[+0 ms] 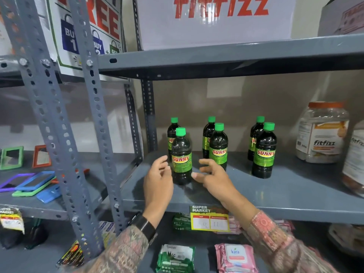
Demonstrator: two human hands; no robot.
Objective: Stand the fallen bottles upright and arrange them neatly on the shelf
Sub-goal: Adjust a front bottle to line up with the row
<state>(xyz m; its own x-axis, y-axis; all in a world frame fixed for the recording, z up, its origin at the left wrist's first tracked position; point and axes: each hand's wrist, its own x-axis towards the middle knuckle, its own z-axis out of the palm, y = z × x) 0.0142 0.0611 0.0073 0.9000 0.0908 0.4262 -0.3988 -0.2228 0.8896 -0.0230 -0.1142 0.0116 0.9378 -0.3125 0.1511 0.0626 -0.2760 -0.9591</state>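
Observation:
Several dark Sunny bottles with green caps and green labels stand upright on the grey metal shelf, in pairs set front and back. The front left bottle stands between my two hands. My left hand is just left of it, fingers apart, close to the bottle but not gripping it. My right hand is just right of it, fingers spread, holding nothing. A middle pair and a right pair stand further along. No bottle lies on its side.
Two large clear fitfizz jars stand at the shelf's right end. A white fitfizz box sits on the shelf above. Slotted grey uprights rise at the left. Small framed mirrors lie on the neighbouring shelf. Wipe packs lie below.

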